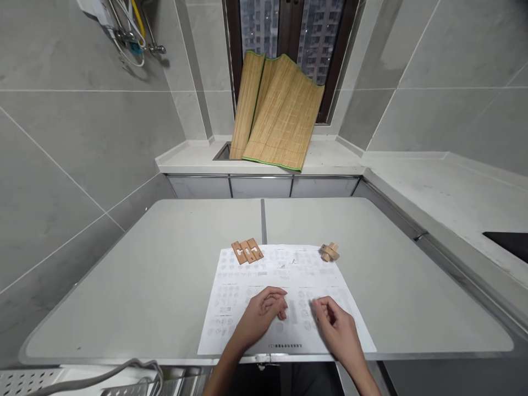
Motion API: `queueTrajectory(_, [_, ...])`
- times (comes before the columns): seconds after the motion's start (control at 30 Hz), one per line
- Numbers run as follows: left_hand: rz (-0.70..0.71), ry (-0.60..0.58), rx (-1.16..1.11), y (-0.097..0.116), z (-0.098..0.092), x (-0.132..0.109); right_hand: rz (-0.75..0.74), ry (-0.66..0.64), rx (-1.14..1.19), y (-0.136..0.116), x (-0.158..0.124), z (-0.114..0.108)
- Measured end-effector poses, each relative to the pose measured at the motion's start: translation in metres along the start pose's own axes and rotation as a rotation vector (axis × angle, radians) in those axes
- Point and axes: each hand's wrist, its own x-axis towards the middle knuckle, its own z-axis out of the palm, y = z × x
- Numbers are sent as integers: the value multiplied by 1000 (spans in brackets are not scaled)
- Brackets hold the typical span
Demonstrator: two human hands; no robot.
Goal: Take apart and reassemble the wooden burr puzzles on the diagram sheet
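Observation:
My left hand [266,312] rests over a large printed sheet [264,275], palm turned inward. Its fingers are loosely bent and a little apart, and I see nothing in them. To the right, my right hand [333,322] is above the same paper with its fingers curled in against the thumb; no object shows in it. Beyond the left hand, a few flat wooden puzzle pieces [247,251] with cut-outs lie side by side at the sheet's far left corner. An assembled interlocking wooden burr puzzle [329,252] sits at its far right corner. Neither hand touches the wood.
The sheet lies on a pale folding table [144,291] with a grey seam [263,220] down its middle. Behind it, a rolled bamboo mat [284,110] leans against the window over a white counter [338,157]. A grey cable [111,374] hangs by the table's front left edge.

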Motion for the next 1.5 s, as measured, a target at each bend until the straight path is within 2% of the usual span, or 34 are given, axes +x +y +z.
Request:
queueTrajectory(0.33, [21, -4, 8, -6, -1, 1, -27, 16, -4, -6, 0, 0])
queueTrajectory(0.53, [-10, 13, -4, 0, 1, 0, -19, -12, -6, -2, 2, 1])
queueTrajectory(0.73, [-16, 8, 1, 2, 0, -4, -6, 100, 18, -2, -1, 6])
queueTrajectory(0.8, [7, -6, 6, 1, -4, -3, -1, 67, 21, -2, -1, 5])
queueTrajectory(0.87, [38, 44, 71, 2, -11, 1, 1, 19, 24, -1, 0, 3])
queueTrajectory(0.93, [84, 206, 242, 3, -21, 9, 2, 20, 32, -3, 0, 3])
queueTrajectory(1.0, [159, 430, 488, 4, -33, 22, 7, 59, 48, -5, -1, 3])
queueTrajectory(1.07, [254, 554, 699, 4, -47, 37, 16, 80, 63, -9, -2, 5])
queueTrajectory(1.13, [301, 617, 850, 2, -62, 52, 29, 80, 73, -11, -3, 6])
queueTrajectory(1.2, [327, 623, 951, 0, -77, 66, 34, 72, 81, -13, -4, 6])
queueTrajectory(1.33, [320, 520, 1049, -2, -101, 90, 31, 30, 84, -11, -2, 2])
queueTrajectory(1.5, [304, 404, 1053, -1, -110, 103, 7, -43, 52, -4, 2, -3])
